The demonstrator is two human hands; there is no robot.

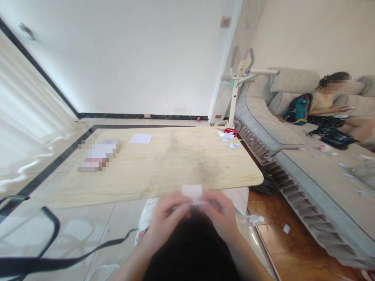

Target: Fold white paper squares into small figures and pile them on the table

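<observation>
A small white piece of paper is pinched between both hands just off the table's front edge. My left hand grips its left side, thumb and fingers closed on it. On its right side, my right hand holds it the same way. The lower part of the paper is blurred and partly hidden by the fingers. In front of the hands lies the light wooden table, with dark smudges on its top.
A white sheet and a pixelated item lie on the table's left. Folded white papers and a red object sit at its far right corner. A person sits on the grey sofa. A bottle is at right.
</observation>
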